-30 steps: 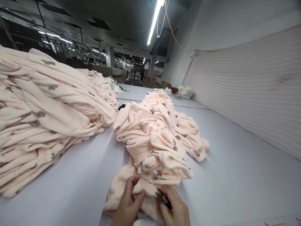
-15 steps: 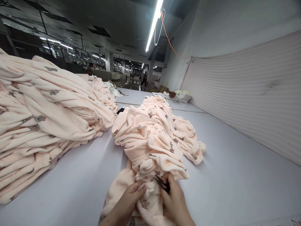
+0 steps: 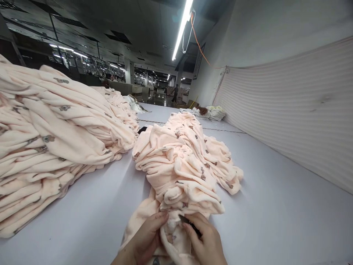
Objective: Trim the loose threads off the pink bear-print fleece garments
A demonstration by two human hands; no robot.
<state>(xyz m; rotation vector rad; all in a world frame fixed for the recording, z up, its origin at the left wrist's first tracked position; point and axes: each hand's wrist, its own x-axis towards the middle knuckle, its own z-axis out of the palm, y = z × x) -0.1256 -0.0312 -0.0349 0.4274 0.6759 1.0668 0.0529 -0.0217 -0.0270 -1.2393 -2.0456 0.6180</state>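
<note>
A bunched pale pink fleece garment [image 3: 179, 162] with small printed animal figures lies in front of me, its near end under both hands. My left hand [image 3: 147, 235] pinches the fleece between thumb and fingers at the near end. In my right hand [image 3: 205, 235] is a pair of small black thread snips [image 3: 190, 223], gripped with the tip pointing left at the fabric beside my left thumb. Its blades look close together. Part of the handle is hidden by the fingers.
A large heap of the same pink fleece [image 3: 63, 140] fills the left of the white table [image 3: 275, 206]. Stacked pale cloth pieces [image 3: 215, 112] lie at the far edge. Striped cloth [image 3: 292, 106] hangs along the right wall. A person [image 3: 175, 93] is far off in the hall.
The snips have turned flatter in my right hand, their blades now looking closer together. My left hand has shifted slightly left. The distant person has moved right.
</note>
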